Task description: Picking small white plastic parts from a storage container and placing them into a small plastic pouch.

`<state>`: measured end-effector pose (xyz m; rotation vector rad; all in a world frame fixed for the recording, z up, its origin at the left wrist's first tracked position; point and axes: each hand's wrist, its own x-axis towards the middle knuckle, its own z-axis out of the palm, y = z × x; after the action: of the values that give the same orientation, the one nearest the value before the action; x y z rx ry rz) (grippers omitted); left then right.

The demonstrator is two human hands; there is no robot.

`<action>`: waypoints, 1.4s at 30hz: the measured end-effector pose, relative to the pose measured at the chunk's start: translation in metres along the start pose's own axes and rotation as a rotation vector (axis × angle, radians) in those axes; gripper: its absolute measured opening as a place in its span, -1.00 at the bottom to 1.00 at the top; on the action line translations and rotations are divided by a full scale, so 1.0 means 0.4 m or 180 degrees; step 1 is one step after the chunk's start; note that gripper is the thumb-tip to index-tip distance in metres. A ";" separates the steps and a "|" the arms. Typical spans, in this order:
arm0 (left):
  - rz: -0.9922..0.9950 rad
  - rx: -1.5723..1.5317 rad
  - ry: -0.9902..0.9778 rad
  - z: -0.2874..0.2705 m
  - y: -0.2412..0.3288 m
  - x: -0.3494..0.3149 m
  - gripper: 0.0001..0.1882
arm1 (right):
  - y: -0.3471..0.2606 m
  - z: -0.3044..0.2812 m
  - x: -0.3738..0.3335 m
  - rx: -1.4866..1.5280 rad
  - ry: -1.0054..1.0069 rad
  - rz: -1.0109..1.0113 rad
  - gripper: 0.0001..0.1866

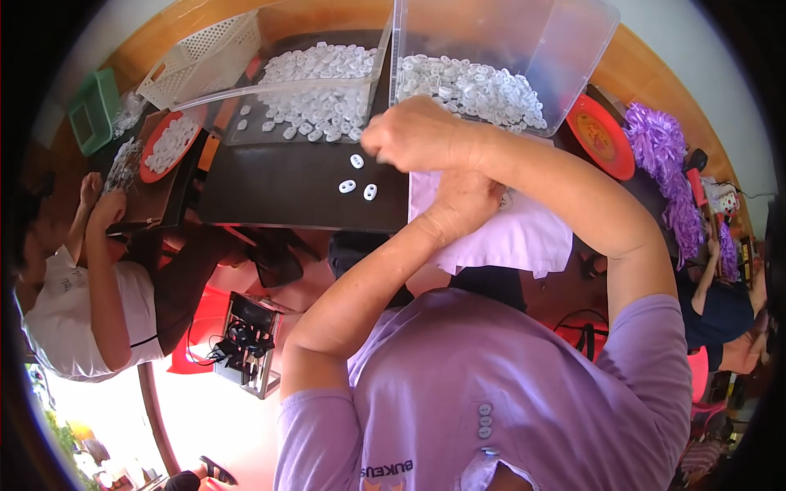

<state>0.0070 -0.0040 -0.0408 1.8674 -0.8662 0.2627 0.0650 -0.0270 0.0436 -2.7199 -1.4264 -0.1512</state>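
My arms cross over the dark table (278,184). My right hand (413,135) reaches left over my left wrist, its fingers curled closed beside the front of a clear bin (565,49); whatever is in them is hidden. Under my right forearm, my left hand (467,204) rests on a pale pink cloth (532,241), with its fingers out of sight. Left of my hands lie three small white oval pieces, each with two dark holes: a far piece (356,161), a left piece (347,186) and a right piece (370,192). Many similar pieces (467,86) fill the bin's bottom.
A second clear bin (246,102) lies tipped, white pieces spilling from it. Behind stands a white perforated basket (201,57). At right are a red plate (602,135) and purple strands (659,147). A co-worker's hands (102,200) work at left near another red plate (151,168).
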 end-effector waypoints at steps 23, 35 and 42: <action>-0.1030 -0.1671 -0.0032 -0.029 0.009 -0.002 -0.86 | 0.039 -0.078 -0.126 0.2506 0.1655 0.0439 -0.88; -0.1943 -0.2161 0.0584 -0.077 0.078 0.013 -0.87 | 0.029 0.008 -0.369 0.4088 0.2543 0.2469 -0.87; -0.1832 -0.2181 0.0697 -0.070 0.072 0.017 -0.85 | 0.017 0.034 -0.364 0.4211 0.2726 0.2402 -0.91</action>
<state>-0.0020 0.0110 -0.0038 1.3278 -0.1926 -0.1739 -0.0110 -0.1485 0.0127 -1.5074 -0.0463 -0.1843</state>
